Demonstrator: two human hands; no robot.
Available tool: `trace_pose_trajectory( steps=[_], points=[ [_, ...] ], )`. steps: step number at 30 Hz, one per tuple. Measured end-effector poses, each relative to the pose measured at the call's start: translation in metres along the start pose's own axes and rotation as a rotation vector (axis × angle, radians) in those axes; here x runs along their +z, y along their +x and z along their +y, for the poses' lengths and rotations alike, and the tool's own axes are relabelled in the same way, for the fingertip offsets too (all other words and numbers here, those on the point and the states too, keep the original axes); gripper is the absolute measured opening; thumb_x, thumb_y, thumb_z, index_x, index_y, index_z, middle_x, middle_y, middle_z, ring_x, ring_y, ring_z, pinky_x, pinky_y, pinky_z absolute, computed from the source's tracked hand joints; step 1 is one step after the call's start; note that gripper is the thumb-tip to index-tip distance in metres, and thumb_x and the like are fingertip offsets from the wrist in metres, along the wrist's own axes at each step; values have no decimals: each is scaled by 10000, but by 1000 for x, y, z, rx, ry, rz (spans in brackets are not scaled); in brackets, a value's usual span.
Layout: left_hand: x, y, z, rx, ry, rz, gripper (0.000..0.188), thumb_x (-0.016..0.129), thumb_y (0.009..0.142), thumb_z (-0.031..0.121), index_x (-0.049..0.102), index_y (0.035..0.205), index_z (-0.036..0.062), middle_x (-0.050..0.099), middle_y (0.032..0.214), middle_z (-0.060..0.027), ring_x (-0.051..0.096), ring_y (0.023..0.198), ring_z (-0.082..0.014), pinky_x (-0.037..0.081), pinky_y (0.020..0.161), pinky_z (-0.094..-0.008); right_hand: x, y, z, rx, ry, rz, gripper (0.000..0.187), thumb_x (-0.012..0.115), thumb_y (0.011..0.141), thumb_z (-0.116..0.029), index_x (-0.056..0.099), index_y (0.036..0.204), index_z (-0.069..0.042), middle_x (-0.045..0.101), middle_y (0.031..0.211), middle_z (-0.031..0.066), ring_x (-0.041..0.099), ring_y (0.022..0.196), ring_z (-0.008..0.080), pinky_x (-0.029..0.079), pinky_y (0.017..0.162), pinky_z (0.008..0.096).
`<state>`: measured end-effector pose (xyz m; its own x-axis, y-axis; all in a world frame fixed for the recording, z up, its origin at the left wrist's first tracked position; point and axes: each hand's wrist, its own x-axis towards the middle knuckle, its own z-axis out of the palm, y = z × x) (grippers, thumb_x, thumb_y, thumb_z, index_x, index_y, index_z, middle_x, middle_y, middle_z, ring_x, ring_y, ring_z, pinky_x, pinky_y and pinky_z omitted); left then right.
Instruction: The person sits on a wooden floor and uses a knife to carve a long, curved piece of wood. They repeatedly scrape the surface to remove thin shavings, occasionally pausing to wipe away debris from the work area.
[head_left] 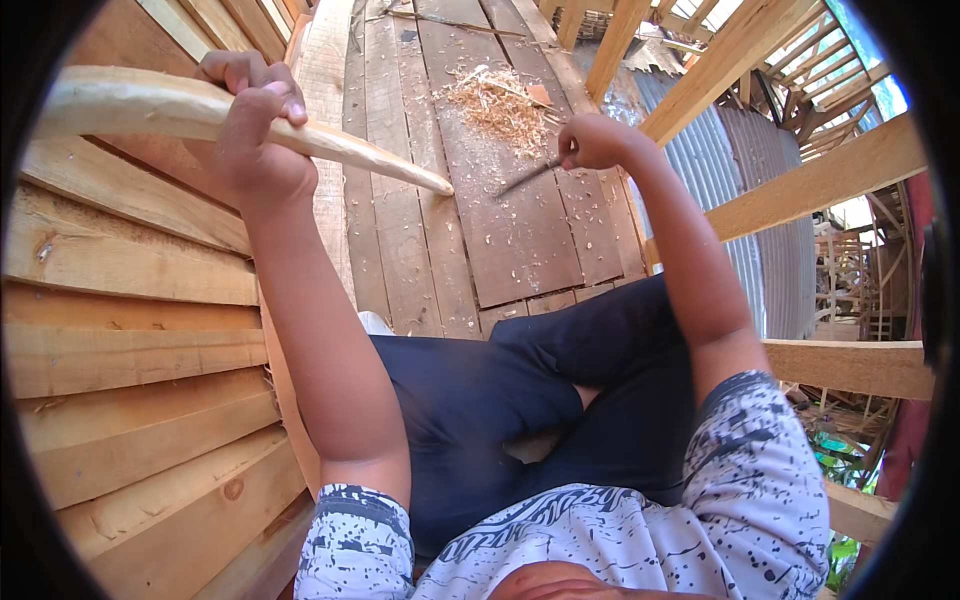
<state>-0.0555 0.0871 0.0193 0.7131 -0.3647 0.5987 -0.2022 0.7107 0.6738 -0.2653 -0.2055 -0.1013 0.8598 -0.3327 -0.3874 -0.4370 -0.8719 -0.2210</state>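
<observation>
A long, pale, peeled wooden pole (370,155) slants across the upper left, its narrow tip pointing toward the middle of the floor. My left hand (258,130) is wrapped round the thicker part of it. At the upper right my right hand (592,143) is closed on a thin dark knife (527,178), whose blade points down and left toward the pole's tip. A gap separates the blade from the tip. The knife's handle is hidden inside my fist.
Wood shavings (500,103) lie heaped on the plank floor (520,245), with small chips scattered around. A slatted timber wall (140,360) rises at my left. Timber rails (815,185) and corrugated metal sheets (755,180) stand at the right. My crossed legs (480,390) are in front of me.
</observation>
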Motion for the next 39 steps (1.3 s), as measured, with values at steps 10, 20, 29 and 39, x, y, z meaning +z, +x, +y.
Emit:
trace_pose_trajectory(
  steps=[10, 20, 29, 39],
  points=[
    [4, 11, 14, 124, -221, -144, 212, 522, 642, 11, 393, 796, 79, 339, 630, -30, 385, 533, -154, 383, 563, -239, 105, 3, 59, -199, 267, -184, 292, 822, 727, -127, 746, 998, -52, 736, 849, 89, 686, 771, 194, 524, 715, 326],
    [27, 4, 48, 50, -55, -210, 187, 533, 617, 66, 381, 691, 145, 411, 631, -28, 390, 564, -121, 351, 618, -259, 98, 12, 71, -296, 378, -147, 323, 843, 714, -179, 752, 999, -59, 734, 837, 97, 685, 771, 202, 521, 710, 339],
    [30, 0, 52, 61, -50, -200, 200, 536, 607, 88, 358, 672, 151, 410, 628, -20, 370, 564, -116, 340, 617, -265, 95, 24, 101, -43, 364, 244, 308, 845, 691, -136, 752, 969, -42, 737, 857, 110, 693, 768, 204, 536, 717, 337],
    [23, 0, 54, 74, -51, -193, 197, 529, 600, 88, 356, 676, 145, 408, 625, -22, 375, 564, -120, 338, 611, -268, 96, 28, 87, 33, 356, 270, 306, 859, 674, -139, 750, 944, -46, 732, 856, 104, 689, 797, 202, 534, 731, 332]
  ],
)
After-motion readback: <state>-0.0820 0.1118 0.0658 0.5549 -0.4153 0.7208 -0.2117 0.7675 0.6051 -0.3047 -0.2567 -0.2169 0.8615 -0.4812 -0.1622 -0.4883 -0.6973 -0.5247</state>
